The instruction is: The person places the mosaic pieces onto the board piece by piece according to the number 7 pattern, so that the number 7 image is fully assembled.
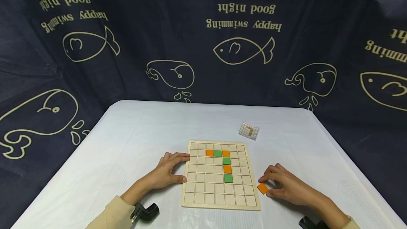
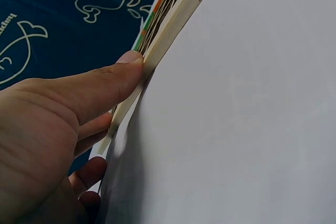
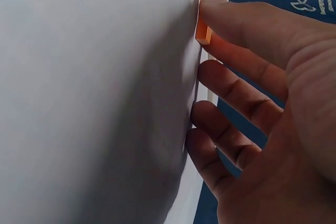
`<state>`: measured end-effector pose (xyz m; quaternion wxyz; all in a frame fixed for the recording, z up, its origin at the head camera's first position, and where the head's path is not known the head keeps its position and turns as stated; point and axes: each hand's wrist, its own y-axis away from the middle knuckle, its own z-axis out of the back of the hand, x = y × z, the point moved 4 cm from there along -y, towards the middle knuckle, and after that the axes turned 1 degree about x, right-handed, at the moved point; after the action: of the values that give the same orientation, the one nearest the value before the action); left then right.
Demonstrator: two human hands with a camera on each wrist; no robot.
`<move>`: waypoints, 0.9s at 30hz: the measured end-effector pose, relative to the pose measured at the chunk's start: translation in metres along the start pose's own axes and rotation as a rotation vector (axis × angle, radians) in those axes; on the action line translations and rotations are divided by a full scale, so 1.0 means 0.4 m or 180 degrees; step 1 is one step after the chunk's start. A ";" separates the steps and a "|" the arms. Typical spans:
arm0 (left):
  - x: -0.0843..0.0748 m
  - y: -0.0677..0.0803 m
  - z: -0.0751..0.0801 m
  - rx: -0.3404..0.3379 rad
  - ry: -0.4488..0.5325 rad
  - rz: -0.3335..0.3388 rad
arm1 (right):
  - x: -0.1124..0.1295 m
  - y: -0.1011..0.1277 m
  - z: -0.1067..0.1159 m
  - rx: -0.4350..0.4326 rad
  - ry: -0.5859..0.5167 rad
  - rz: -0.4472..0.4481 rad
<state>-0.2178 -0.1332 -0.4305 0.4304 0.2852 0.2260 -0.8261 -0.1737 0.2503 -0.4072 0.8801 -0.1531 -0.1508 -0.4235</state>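
A square wooden grid board [image 1: 199, 188] lies on the table, with orange and green square tiles in some of its cells. They form a short row near the top, and a column runs down from its right end to a green tile [image 1: 228, 178]. My left hand [image 1: 166, 172] rests at the board's left edge, thumb and fingertips touching the rim [image 2: 168, 30]. To the right of the board, my right hand [image 1: 286, 185] pinches a loose orange tile [image 1: 262, 188] between thumb and index finger. This orange tile [image 3: 203, 30] is held on edge, low by the white surface in the right wrist view.
A small printed card [image 1: 249, 131] showing a coloured grid pattern lies behind the board, slightly curled. The white-covered table [image 1: 143, 123] has rounded far corners. Behind it hangs a dark blue cloth [image 1: 203, 45] with fish and whale drawings.
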 end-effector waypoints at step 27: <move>0.001 0.000 -0.001 -0.0027 -0.0012 0.0032 | -0.016 -0.002 -0.005 -0.0049 -0.0159 0.0113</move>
<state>-0.2178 -0.1332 -0.4312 0.4362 0.2829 0.2272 -0.8234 -0.1780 0.2537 -0.4114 0.8822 -0.1730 -0.1667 -0.4050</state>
